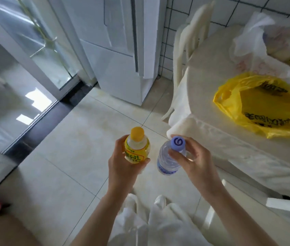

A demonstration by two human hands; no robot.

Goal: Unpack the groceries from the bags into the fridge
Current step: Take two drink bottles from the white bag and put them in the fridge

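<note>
Count: I see two bottles, two bags, one fridge. My left hand (121,164) wraps a yellow drink bottle (137,148), yellow cap, printed label, at lower centre. My right hand (194,160) pinches the neck of a clear water bottle (169,160), purple cap, beside it. Yellow bag (265,107) and white bag (268,50) lie on the table (211,82), right. White fridge (122,50), doors closed, upper centre.
</note>
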